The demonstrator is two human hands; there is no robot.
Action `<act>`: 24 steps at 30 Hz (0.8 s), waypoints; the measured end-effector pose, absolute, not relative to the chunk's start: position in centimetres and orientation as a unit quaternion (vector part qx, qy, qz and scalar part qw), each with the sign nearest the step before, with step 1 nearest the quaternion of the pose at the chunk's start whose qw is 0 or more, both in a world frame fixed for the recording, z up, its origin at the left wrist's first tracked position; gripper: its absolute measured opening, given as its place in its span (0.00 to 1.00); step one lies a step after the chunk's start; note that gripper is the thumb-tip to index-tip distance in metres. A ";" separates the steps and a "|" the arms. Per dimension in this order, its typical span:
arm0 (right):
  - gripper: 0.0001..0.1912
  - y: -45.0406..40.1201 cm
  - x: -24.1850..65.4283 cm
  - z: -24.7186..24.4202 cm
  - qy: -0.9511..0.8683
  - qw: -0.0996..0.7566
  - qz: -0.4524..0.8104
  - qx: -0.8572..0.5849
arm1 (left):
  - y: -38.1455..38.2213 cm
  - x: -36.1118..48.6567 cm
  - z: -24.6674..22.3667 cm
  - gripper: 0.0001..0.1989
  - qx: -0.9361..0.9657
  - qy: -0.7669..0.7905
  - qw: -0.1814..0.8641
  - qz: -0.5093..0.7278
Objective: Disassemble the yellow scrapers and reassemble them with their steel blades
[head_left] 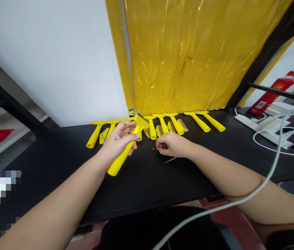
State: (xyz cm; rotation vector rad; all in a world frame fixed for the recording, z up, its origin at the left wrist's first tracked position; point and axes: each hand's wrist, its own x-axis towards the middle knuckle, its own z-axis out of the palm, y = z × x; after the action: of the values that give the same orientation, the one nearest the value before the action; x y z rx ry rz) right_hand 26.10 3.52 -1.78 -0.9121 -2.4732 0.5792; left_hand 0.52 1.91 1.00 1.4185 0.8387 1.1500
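My left hand [121,137] is wrapped round the handle of a yellow scraper [119,161], which is tilted with its metal-edged head up and to the right. To its right, my right hand [174,145] rests low over the black table with fingers curled together; whatever is inside them, if anything, is hidden. A tiny screw [153,149] lies just left of those fingertips. Below the hand a thin metal rod [170,160] shows, and I cannot tell whether the hand touches it.
Several yellow scraper handles [199,122] and yellow blade holders [103,136] line the back of the black table [141,187]. Yellow plastic sheeting [188,52] hangs behind. A white cable [274,170] loops over my right forearm. A red bottle [274,92] stands at right.
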 end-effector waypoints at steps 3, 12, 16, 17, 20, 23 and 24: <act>0.02 3.7 26.0 -2.0 -0.821 0.345 0.309 -0.334 | 2.1 0.3 1.3 0.24 0.560 0.353 0.591 0.461; 0.04 3.7 25.5 -1.5 -0.783 0.509 0.232 -0.273 | 2.0 1.2 0.6 0.25 0.534 0.316 0.676 0.398; 0.02 3.7 25.3 -1.3 -0.801 0.511 0.189 -0.248 | 1.8 1.3 0.5 0.23 0.536 0.307 0.682 0.392; 0.03 3.7 25.3 -1.3 -0.801 0.513 0.186 -0.245 | 1.7 1.4 0.5 0.23 0.542 0.304 0.679 0.391; 0.03 3.8 25.3 -1.5 -0.801 0.513 0.179 -0.250 | 1.4 1.5 0.6 0.23 0.560 0.296 0.667 0.393; 0.03 4.0 25.5 -1.5 -0.806 0.500 0.191 -0.252 | 1.2 1.7 0.6 0.24 0.558 0.302 0.659 0.404; 0.03 4.0 25.6 -1.5 -0.808 0.495 0.199 -0.249 | 1.2 1.8 0.6 0.24 0.555 0.306 0.658 0.406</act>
State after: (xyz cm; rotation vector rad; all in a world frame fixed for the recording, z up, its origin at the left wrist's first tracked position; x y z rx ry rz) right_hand 25.56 4.00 -1.53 -0.6036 -1.9596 0.4813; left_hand 1.76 1.18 0.55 1.2565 0.6917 0.9203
